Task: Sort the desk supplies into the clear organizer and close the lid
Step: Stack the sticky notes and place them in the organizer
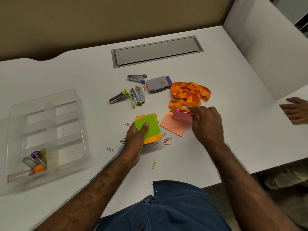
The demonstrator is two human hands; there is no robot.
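The smooth white desk (pixel 191 160) is matte under me. My left hand (pixel 135 140) pinches square green and orange paper notes (pixel 148 129), thumb on top. My right hand (pixel 206 124) grips a thick pink pad (pixel 182 116) above a peach sheet (pixel 172 126). The clear plastic organizer (pixel 71 104) sits far left, lid off; glossy orange ribbon (pixel 188 94) and metal staple removers (pixel 133 95) lie beyond.

The only legible print sits on the flat grey rectangular staple box with a purple end (pixel 158 84), lying on the white table (pixel 233 130) beside the small staplers: a dark brand word that seems to read "carl·ăn", turned sideways. Smaller lines beside it are too tiny to read.
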